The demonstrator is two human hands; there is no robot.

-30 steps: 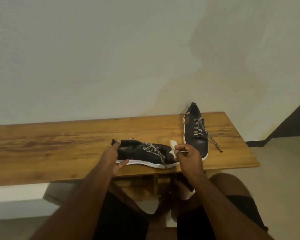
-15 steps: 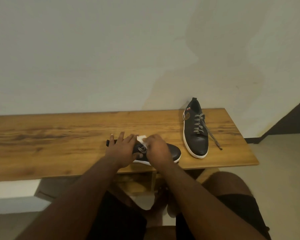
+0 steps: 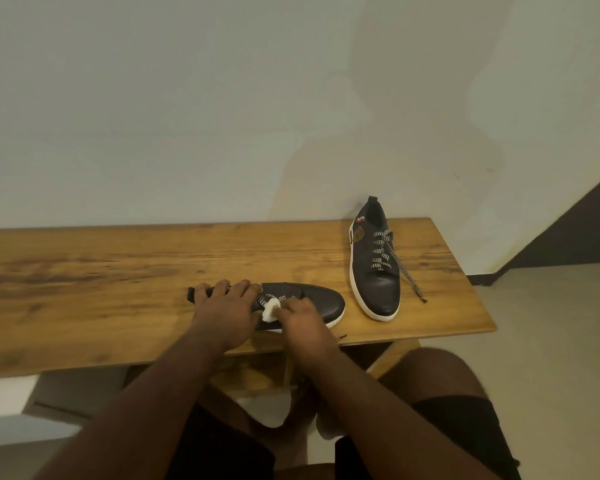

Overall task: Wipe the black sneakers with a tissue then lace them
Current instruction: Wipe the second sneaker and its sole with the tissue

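A black sneaker (image 3: pixel 321 303) with a white sole lies near the front edge of the wooden bench (image 3: pixel 118 271), toe pointing right. My left hand (image 3: pixel 227 311) rests over its heel and opening, fingers curled over the top. My right hand (image 3: pixel 303 322) presses a crumpled white tissue (image 3: pixel 270 310) against the near side of the shoe, by the laces. The second black sneaker (image 3: pixel 376 268) stands apart at the right end of the bench, toe toward me, with a striped lace (image 3: pixel 404 271) trailing onto the wood.
A pale wall rises right behind the bench. The bench's right end (image 3: pixel 478 306) drops to a light floor, with a dark baseboard (image 3: pixel 561 244) beyond. A lace tip (image 3: pixel 341 337) pokes out at the front edge. My knees sit under the bench front.
My right hand brought the tissue from the toe end onto the sneaker's near side. My left hand shifted from the heel edge to lie over the shoe's top.
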